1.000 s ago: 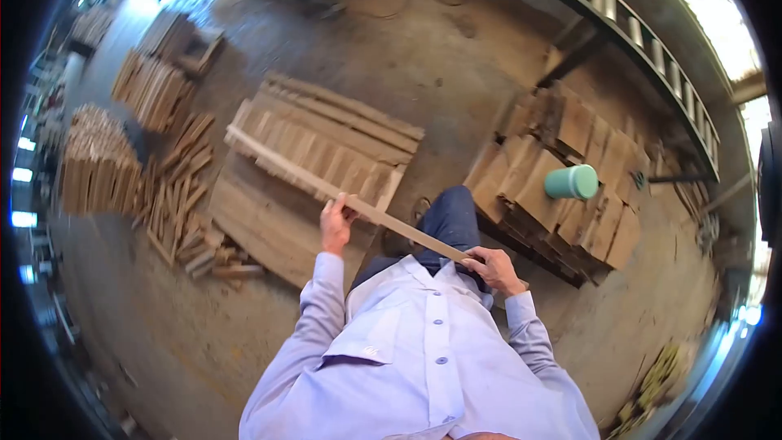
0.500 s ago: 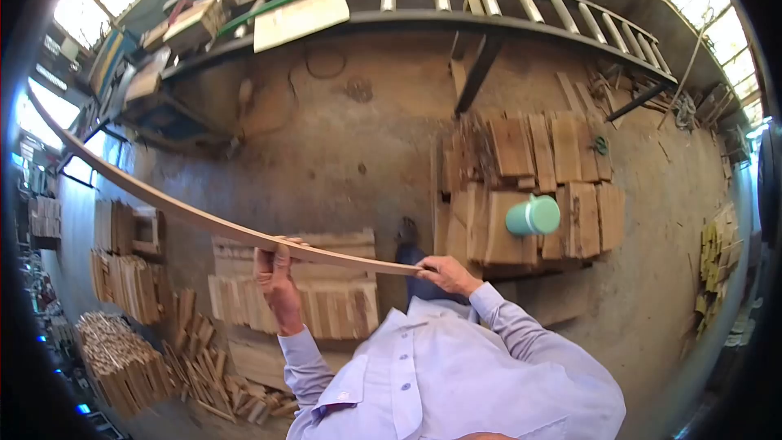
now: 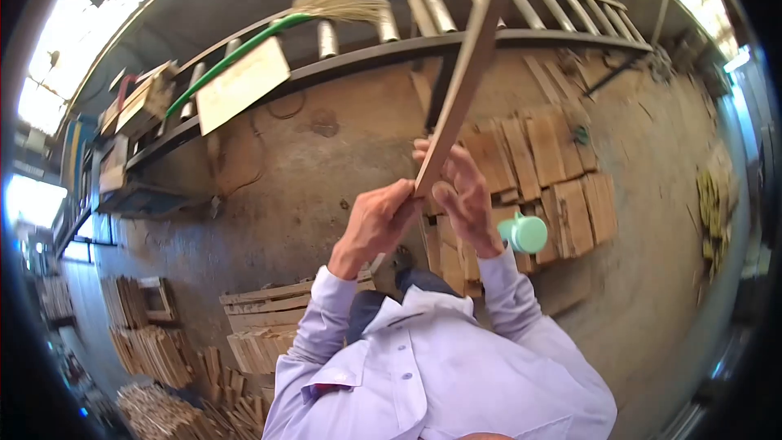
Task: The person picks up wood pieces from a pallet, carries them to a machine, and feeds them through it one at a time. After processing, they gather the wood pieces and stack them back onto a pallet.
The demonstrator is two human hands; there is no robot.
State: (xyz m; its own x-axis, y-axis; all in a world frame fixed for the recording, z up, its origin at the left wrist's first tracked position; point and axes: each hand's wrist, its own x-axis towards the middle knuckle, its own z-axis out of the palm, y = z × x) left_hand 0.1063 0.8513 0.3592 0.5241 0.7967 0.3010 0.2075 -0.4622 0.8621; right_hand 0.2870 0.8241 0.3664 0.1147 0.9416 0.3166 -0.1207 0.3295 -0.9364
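A long, narrow wooden strip rises from between my hands and runs past the top edge of the view. Its near end is pinched in the fingers of my left hand. Just above and to the right, my right hand holds the strip loosely, with some fingertips showing past its left side and the thumb apart on the near side. The strip hides part of those fingers.
Stacked boards lie at right, with a mint-green jug on them. A roller conveyor crosses the top, bearing a pale board and a green-handled broom. More wood piles stand at lower left.
The strip has swung from pointing left to pointing up and away. My left hand has moved right and up to its near end; my right hand has risen and shifted along it.
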